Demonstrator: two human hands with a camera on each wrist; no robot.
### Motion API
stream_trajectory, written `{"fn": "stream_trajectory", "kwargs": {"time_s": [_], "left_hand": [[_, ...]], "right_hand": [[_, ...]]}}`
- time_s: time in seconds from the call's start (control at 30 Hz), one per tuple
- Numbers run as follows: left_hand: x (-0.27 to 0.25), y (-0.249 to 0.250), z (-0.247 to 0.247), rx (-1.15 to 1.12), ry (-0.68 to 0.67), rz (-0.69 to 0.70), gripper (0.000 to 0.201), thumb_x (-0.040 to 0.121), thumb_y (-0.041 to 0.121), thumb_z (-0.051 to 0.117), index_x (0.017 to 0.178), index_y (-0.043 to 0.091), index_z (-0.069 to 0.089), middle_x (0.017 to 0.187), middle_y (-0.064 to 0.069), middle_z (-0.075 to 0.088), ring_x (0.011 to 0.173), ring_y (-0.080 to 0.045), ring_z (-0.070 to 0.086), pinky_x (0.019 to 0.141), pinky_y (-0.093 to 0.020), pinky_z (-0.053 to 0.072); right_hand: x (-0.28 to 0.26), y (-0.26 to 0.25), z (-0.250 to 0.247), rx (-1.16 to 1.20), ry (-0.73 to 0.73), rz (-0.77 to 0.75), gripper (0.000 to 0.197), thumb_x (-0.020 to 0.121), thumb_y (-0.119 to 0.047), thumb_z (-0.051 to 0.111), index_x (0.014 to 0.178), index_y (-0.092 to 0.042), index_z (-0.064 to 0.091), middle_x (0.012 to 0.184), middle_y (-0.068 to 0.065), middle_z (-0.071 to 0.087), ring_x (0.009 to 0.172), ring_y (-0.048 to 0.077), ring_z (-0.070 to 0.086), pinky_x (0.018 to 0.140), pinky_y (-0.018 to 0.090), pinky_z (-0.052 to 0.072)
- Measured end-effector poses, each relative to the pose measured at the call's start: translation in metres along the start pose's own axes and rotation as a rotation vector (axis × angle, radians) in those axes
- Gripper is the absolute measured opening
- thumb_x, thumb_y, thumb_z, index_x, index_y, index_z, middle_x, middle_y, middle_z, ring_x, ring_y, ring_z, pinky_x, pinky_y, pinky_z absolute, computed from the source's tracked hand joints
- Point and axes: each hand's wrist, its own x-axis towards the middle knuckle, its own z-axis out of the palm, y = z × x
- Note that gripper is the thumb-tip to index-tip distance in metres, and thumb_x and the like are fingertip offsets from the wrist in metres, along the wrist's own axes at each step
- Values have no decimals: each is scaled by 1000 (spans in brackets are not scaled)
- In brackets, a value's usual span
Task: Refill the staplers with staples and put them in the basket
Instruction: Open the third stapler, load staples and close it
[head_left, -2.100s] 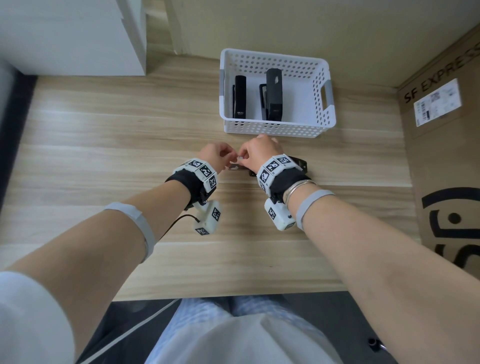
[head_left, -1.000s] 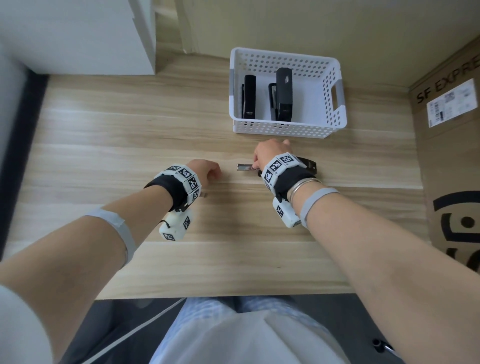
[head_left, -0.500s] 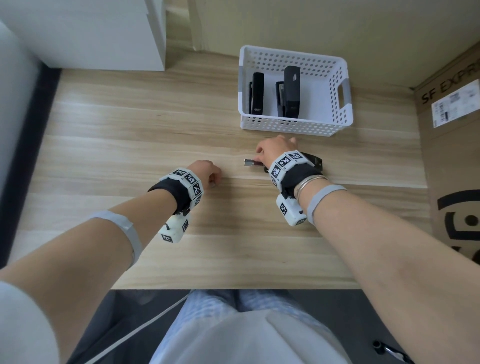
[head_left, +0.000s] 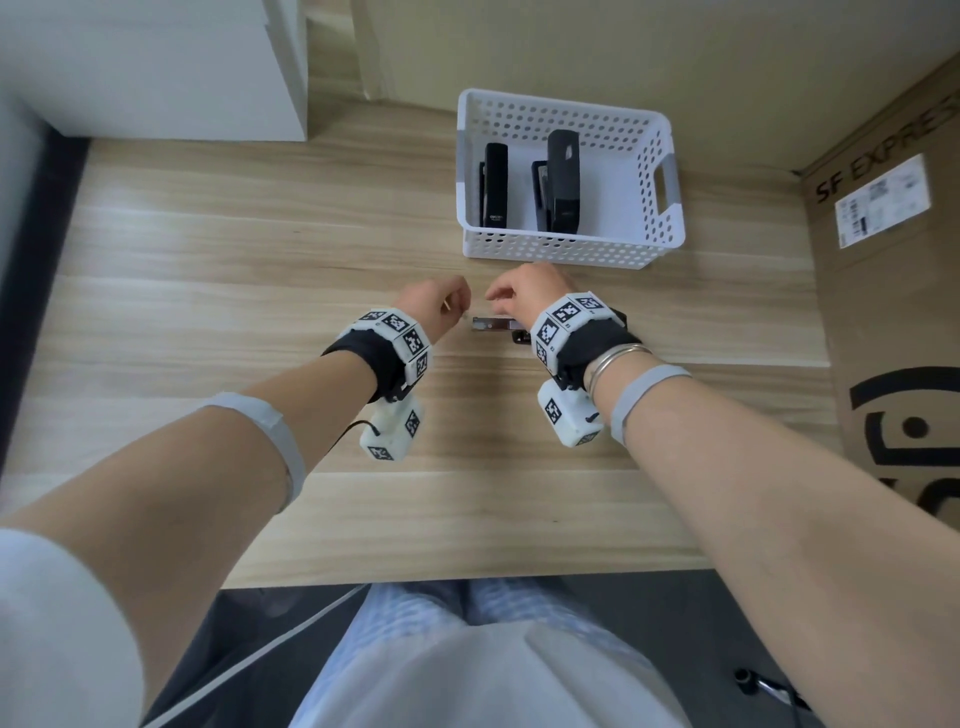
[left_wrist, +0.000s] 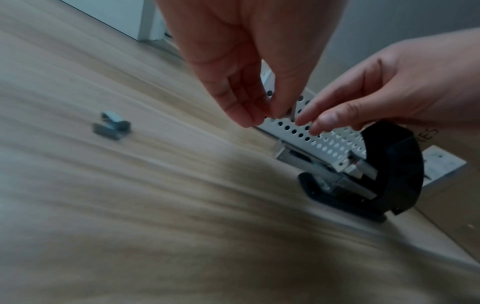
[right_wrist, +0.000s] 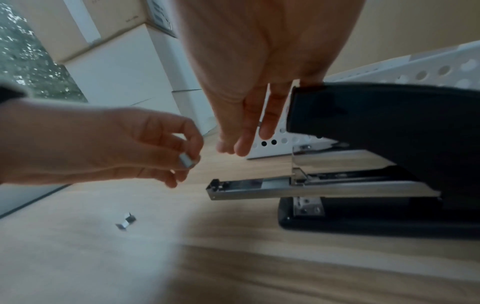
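Progress: two black staplers (head_left: 530, 184) already stand in the white basket (head_left: 657, 234) at the far side of the counter (head_left: 208, 249); I judge those finished.
Left to do: a third stapler (right_wrist: 376, 156) sits on the counter just in front of the basket, top raised and metal staple tray (right_wrist: 259, 188) slid out forward. It looks not yet loaded, and it is not yet in the basket.
Staples: a short strip (right_wrist: 187, 160) is pinched in the left hand; a few loose pieces (left_wrist: 111, 125) lie on the counter, apart from the stapler, toward the left.
Left hand (head_left: 434, 306): grip pressed together, thumb and fingertips (right_wrist: 179, 152) pinching the staple strip, near the open tray's front end but not touching it.
Right hand (head_left: 524, 291): hangs above the tray's front end, fingers (right_wrist: 249, 131) pointing down and loosely extended; the right wrist view shows it holding nothing. Its fingertips are very near the left hand's, as if ready to receive or steady the strip.
Next step, as I judge: seat the strip in the tray, close the stapler, then lift it into the basket.
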Motion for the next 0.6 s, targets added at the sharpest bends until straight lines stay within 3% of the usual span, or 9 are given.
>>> {"fn": "stream_trajectory", "kwargs": {"time_s": [0.23,0.37,0.47,0.6], "left_hand": [[17,12,3,-83,19,-26,14,83,4,60,96,0,62,101,-17,70,77,-17,49,71,-21,35],[16,11,7,-22,-17,-23,16,81,4,62,96,-1,61,102,-17,69,79,-22,54,70,-24,39],[14,6,12,21,-60,-63,18,86,9,58,102,2,60,108,-13,68,92,-29,61,73,-24,39],[15,1,15,29,-102,-107,18,88,13,56,103,5,61,109,-11,68,100,-30,62,81,-31,47]], "right_hand": [[-2,-5,-6,79,-58,-24,18,84,-31,68,98,-23,75,100,0,73,97,20,64,90,33,51],[-4,-6,-5,-94,-74,-42,19,83,-40,67,97,-29,73,101,-2,71,105,21,61,93,34,48],[-10,-2,-5,-262,-36,-88,20,90,-39,58,102,-30,72,110,1,64,114,21,52,99,35,39],[-13,0,-3,-290,-8,-114,21,92,-38,57,105,-31,72,114,1,60,114,23,48,97,33,38]]}}
